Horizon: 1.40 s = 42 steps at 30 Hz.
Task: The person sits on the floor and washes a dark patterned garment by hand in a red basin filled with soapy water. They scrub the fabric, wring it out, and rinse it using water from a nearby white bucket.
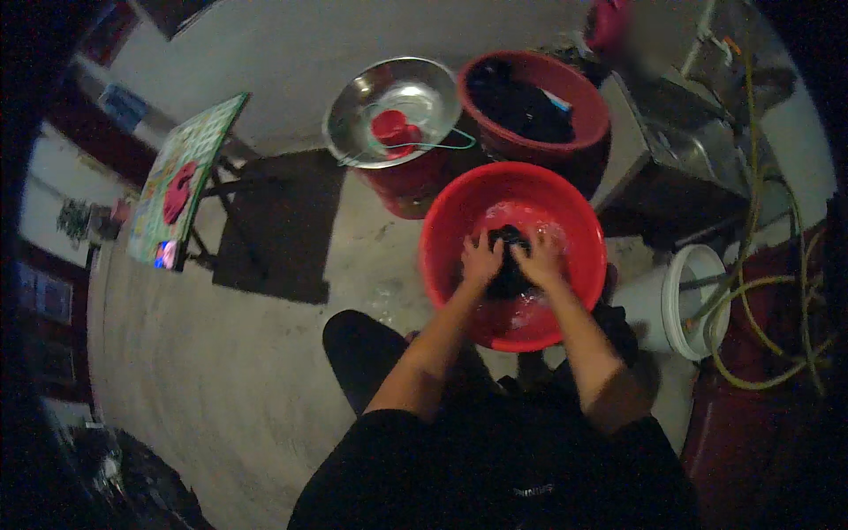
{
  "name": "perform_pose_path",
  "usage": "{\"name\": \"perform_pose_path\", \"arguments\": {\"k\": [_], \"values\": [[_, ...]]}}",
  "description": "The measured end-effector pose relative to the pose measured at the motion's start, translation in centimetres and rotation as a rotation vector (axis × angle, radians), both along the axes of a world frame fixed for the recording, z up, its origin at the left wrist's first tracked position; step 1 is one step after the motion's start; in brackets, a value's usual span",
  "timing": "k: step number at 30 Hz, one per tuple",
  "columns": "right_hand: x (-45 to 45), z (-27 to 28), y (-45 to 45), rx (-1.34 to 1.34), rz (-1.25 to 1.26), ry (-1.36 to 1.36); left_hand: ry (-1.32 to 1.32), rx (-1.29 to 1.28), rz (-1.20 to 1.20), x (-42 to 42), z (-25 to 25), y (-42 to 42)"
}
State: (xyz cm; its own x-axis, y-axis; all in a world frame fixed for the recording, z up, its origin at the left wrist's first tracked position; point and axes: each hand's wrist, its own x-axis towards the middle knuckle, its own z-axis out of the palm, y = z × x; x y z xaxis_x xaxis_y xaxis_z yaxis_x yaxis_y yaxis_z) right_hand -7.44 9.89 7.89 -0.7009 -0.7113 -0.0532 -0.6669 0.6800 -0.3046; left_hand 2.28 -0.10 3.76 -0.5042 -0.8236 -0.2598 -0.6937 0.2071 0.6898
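Both hands are inside a red plastic basin (pixel 440 265) that holds sudsy water. Between them lies a dark wet cloth (pixel 509 278), bunched up in the middle of the basin. My left hand (pixel 482 257) is on the cloth's left side with its fingers spread. On the other side, my right hand (pixel 540 258) touches the cloth with its fingers apart. Whether the fingertips pinch any fabric cannot be made out.
Beyond the basin stand a steel bowl (pixel 341 126) holding a red plastic dipper (pixel 391 129) and a wire hanger, and a reddish tub (pixel 599 122) of dark clothes. At right are a white bucket (pixel 646 311) and a hose (pixel 762 384). A folding table (pixel 205 132) stands left.
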Motion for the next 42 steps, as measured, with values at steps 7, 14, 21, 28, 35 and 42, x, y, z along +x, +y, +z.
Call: {"name": "perform_pose_path", "arguments": {"k": [7,14,21,28,35,42], "values": [[0.4,-1.9,-0.1,0.086,0.156,0.221,-0.181,-0.436,-0.184,-2.3,1.8,2.9],[-2.5,-3.2,-2.9,-0.065,0.187,0.342,0.087,-0.523,-0.182,-4.4,-1.3,-0.4],[-3.8,-3.0,-5.1,-0.003,0.195,0.361,-0.058,-0.354,-0.232,-5.5,-2.0,-2.4],[-4.2,-3.1,-4.4,-0.121,0.068,0.220,-0.097,-0.282,-0.186,-6.2,-1.3,-2.5],[-4.8,1.3,-0.4,-0.281,-0.047,-0.318,0.161,-0.214,-0.399,-4.3,6.3,-2.5],[-3.8,3.0,3.4,-0.149,-0.010,-0.289,0.222,-0.403,-0.787,1.9,6.7,0.1]]}}
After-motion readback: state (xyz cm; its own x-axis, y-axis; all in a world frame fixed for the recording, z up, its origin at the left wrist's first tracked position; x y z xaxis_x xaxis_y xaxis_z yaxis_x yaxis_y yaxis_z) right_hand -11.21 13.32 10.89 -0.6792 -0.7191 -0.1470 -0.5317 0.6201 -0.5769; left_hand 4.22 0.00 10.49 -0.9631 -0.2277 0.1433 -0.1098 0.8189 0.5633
